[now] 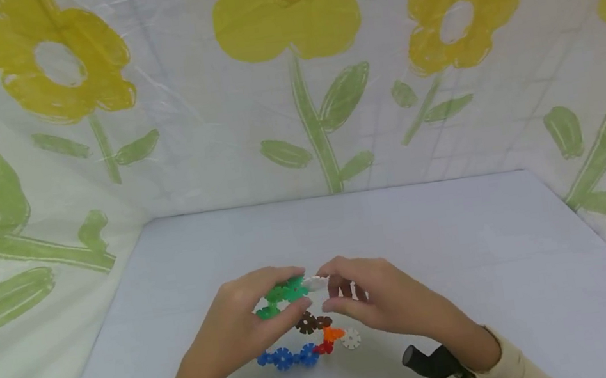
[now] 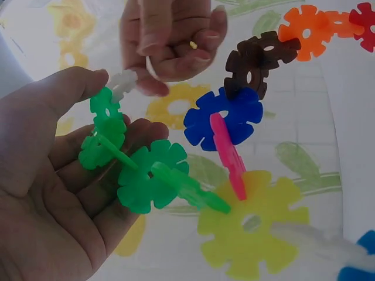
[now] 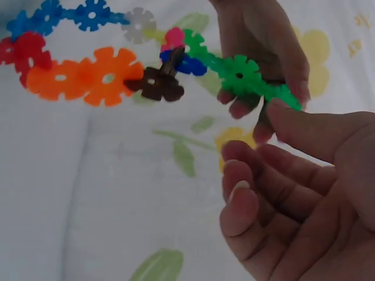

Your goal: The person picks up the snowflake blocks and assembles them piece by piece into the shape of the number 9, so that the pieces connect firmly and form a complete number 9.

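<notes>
A chain of interlocked notched plastic discs hangs from my left hand [image 1: 264,304], whose thumb and fingers pinch the green discs [image 2: 106,111] at one end. A white disc [image 2: 122,85] sits at that end, against the last green one. My right hand [image 1: 378,294] is beside it, fingers loosely bent and thumb apart; I see nothing gripped between them. Further along the chain come a yellow disc [image 2: 252,225], a pink disc [image 2: 228,155], a dark blue disc [image 2: 224,119], brown discs [image 3: 155,85], orange discs [image 3: 108,76], red discs [image 3: 29,55] and blue discs [image 1: 283,358].
A single white disc [image 1: 350,338] shows near the orange part of the chain. The pale tabletop [image 1: 431,229] meets a white curtain [image 1: 202,132] printed with yellow flowers at the back and sides. Black wrist mounts [image 1: 432,361] stick out under the forearms.
</notes>
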{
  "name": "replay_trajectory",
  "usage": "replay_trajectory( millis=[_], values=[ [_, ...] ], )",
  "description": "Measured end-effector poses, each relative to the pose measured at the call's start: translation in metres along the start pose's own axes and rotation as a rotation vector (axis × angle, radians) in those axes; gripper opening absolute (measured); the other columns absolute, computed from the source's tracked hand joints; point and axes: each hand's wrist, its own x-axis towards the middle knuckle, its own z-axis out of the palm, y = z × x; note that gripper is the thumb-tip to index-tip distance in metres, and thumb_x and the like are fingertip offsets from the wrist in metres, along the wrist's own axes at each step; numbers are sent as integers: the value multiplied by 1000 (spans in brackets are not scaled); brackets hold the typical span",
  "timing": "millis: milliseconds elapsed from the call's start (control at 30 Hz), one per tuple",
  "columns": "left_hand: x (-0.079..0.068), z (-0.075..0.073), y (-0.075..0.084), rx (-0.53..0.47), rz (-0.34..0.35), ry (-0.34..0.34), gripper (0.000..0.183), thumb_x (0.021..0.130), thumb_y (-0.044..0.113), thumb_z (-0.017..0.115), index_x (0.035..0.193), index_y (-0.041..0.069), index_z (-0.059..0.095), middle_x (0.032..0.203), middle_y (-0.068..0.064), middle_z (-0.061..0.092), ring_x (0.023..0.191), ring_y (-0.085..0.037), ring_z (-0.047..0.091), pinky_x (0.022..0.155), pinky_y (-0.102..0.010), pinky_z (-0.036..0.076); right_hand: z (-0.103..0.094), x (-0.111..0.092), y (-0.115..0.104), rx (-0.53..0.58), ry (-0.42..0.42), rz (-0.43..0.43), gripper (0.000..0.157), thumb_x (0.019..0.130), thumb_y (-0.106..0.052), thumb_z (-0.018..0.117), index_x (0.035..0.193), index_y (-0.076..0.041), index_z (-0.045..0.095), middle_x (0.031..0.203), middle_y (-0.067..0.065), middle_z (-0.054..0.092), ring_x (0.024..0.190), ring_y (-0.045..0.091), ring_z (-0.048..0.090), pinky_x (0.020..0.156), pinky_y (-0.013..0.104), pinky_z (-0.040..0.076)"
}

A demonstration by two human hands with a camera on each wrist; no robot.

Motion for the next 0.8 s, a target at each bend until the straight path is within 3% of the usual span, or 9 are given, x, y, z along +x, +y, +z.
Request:
replay_trajectory(
  millis=[133,233,367,467,633,800],
  values=[
    [1,-3,-4,11,11,33,37,82,5,81,118,10,71,112,0,72,92,-12,69,75,-24,58,-2,1,24,-27,-172,89,17,94,-18,73,109,-14,66,85,-13,61,71,2,52,60,18,50],
    [1,-3,-6,5,0,47,36,83,4,80,117,10,71,111,1,72,90,-11,69,75,-24,58,4,2,46,-30,-346,166,10,93,-17,74,101,-13,68,81,-15,60,70,3,53,62,20,50],
    [1,-1,-6,-10,-29,66,31,84,7,81,113,12,71,109,3,71,90,-10,68,75,-24,58,21,1,60,-111,-587,352,19,86,-23,81,97,-17,67,77,-14,57,70,6,53,63,22,48],
    [1,0,-6,-10,-42,84,25,86,9,80,108,13,70,106,5,71,90,-9,68,74,-24,58,39,0,59,-210,-710,444,30,79,-26,88,93,-21,63,75,-12,54,69,8,51,62,22,46],
    [2,1,-4,0,-62,101,19,88,10,77,105,15,69,102,7,71,89,-7,68,74,-24,58,61,2,55,-326,-742,439,29,77,-15,87,89,-20,62,73,-8,51,66,10,48,61,21,44],
    [1,2,-3,-25,-65,106,18,90,7,75,105,14,69,102,7,70,87,-7,67,73,-24,58,66,5,54,-360,-721,461,24,80,-13,84,83,-19,61,72,-8,50,65,10,48,59,20,45]
  ],
)
